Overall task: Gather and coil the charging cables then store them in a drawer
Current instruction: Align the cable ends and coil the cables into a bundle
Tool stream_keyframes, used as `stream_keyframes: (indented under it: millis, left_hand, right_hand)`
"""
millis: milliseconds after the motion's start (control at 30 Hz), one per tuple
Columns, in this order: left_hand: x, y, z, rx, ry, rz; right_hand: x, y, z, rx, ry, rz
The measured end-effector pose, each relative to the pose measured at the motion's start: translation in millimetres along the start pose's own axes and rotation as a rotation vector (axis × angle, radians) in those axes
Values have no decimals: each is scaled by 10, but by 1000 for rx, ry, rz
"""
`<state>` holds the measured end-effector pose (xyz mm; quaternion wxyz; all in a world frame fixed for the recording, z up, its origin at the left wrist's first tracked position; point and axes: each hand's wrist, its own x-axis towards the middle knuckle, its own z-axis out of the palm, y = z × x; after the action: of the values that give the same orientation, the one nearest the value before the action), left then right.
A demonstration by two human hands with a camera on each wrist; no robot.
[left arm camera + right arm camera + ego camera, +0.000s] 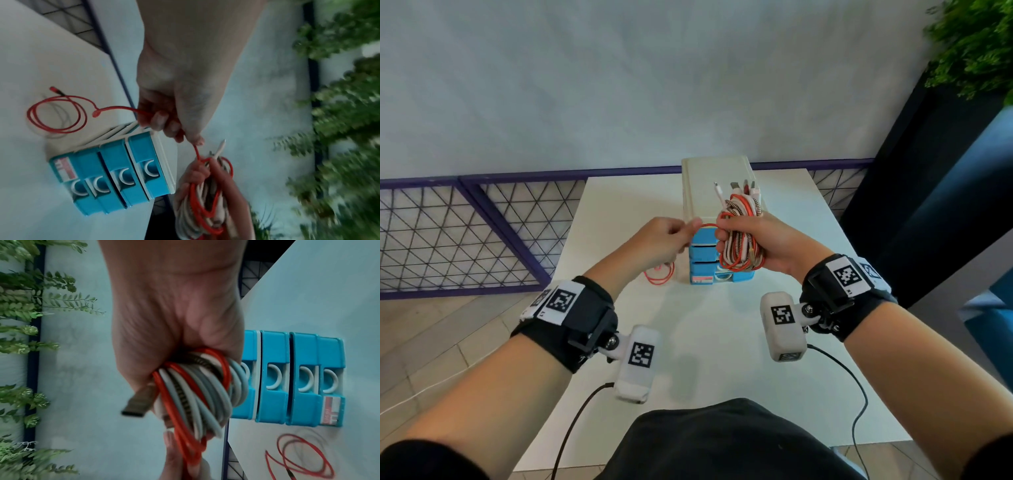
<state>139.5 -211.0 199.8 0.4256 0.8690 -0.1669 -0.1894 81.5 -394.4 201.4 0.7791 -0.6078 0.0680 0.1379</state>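
My right hand (753, 241) grips a coiled bundle of cables (739, 236), white, orange-red and braided, with plug ends sticking up; the same bundle (197, 394) fills the right wrist view. My left hand (671, 240) pinches a thin red cable (707, 225) that runs taut to the bundle. In the left wrist view the red cable (59, 113) trails from the left hand (174, 123) in loose loops on the white table (619, 212). A small drawer unit (705, 274) with blue drawer fronts stands just behind both hands, all drawers pushed in.
The drawer unit's beige top (709, 181) reaches toward the far table edge. A purple mesh railing (465, 226) runs on the left, a plant (976, 44) at the upper right. Black leads (856, 404) hang from the wrist cameras over the near table edge.
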Motion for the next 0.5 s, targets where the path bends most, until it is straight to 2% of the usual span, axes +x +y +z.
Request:
stream_keyframes:
  millis: [67,100,167,300,400,500]
  left_hand:
    - [-41,-59,-46,-365,-178,-196]
    - [-56,-96,-74,-506,-235,-242]
    - [-79,-134,-101,-652,-279,-245]
    - [-115,-2,-22,-788,-249,-201]
    - [-118,128,99,-819,-252,-185]
    - [-109,211,183,-772,-245,-179]
  right_hand:
    - [14,10,-59,-26,78,-43]
    - [24,23,-102,-61,120,-58]
    - [51,58,-160,-134,180,-72]
    - [98,115,-93,-198,194,-55]
    - [103,130,69,-185,155,-34]
    - [110,144,156,-70,56,35]
